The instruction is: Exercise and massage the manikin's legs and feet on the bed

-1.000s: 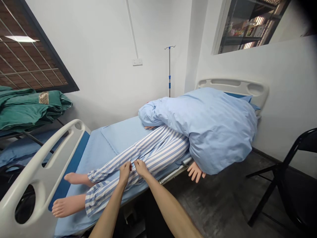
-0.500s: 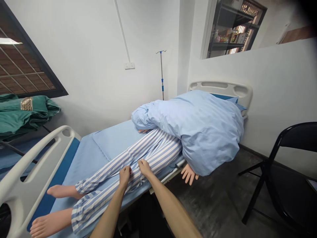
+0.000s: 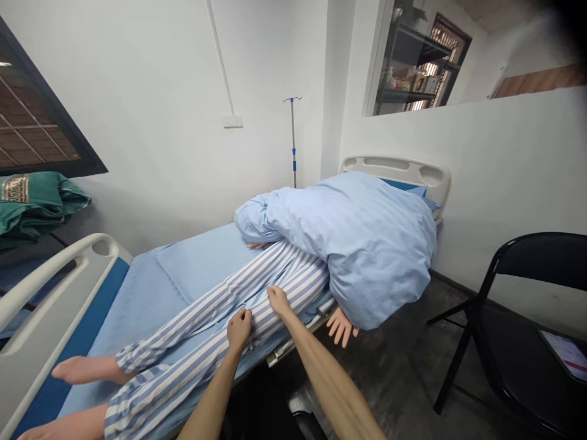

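A manikin in blue-and-white striped trousers [image 3: 215,318] lies along a hospital bed [image 3: 183,275]. A light blue quilt [image 3: 362,238] is bunched over its upper body. One manikin hand [image 3: 342,327] hangs off the bed's near edge, and its bare feet [image 3: 77,370] point toward the footboard. My left hand [image 3: 239,329] pinches the striped fabric at the near thigh. My right hand [image 3: 277,299] rests on the trousers a little higher up the same leg, fingers curled against the cloth.
A white footboard [image 3: 50,287] stands at the left and a white headboard [image 3: 394,171] at the back. An IV pole [image 3: 293,140] stands by the wall. A black folding chair [image 3: 518,318] holding a tablet [image 3: 568,354] is at the right. Green cloth [image 3: 32,201] lies at far left.
The view has shifted right, so the bed sits further left. My right hand has moved up the manikin's thigh, away from my left hand, which stays on the fabric.
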The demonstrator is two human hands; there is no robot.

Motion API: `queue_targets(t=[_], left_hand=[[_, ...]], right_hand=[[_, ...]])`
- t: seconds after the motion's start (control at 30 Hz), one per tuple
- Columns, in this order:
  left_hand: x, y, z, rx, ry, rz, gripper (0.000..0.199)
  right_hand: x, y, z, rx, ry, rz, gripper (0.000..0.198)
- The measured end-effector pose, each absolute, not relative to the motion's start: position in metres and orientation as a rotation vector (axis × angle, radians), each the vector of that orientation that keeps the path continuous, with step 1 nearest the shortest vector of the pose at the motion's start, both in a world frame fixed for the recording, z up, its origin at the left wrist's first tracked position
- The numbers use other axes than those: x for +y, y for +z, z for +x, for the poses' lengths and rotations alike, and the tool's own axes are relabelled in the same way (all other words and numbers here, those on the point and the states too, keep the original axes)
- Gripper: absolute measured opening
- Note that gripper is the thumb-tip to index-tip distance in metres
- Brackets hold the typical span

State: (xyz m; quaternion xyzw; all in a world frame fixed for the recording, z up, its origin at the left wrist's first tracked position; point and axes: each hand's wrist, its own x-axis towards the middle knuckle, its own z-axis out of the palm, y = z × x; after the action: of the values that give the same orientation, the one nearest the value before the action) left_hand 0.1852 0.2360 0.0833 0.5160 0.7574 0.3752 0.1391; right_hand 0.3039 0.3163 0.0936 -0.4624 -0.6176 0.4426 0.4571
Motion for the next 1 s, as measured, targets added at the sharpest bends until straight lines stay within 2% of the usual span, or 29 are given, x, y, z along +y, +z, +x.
queue_targets(t=[0.27, 0.47, 0.63, 0.83, 1.0], left_hand=[[0.28, 0.099, 0.216, 1.887, 1.336, 1.274, 0.028], [0.296, 0.083, 0.24, 2.03, 1.225, 1.453, 0.028], [0.291, 0.078, 0.24, 2.035, 1.08, 1.606, 0.029], [0.301, 0.085, 0.247, 2.048, 1.072, 1.473, 0.031], [0.337, 0.103, 0.267, 1.878, 1.332, 1.358, 0.029]], right_hand=[[0.322, 0.075, 0.312, -1.527, 1.126, -1.112, 0.036], [0.328, 0.083, 0.313, -1.715, 0.898, -1.265, 0.03], [0.35, 0.106, 0.342, -1.98, 0.733, -1.172, 0.029], [0.352, 0.086, 0.358, -1.872, 0.807, -1.135, 0.032], [0.356, 0.081, 0.356, -1.731, 0.913, -1.099, 0.034]])
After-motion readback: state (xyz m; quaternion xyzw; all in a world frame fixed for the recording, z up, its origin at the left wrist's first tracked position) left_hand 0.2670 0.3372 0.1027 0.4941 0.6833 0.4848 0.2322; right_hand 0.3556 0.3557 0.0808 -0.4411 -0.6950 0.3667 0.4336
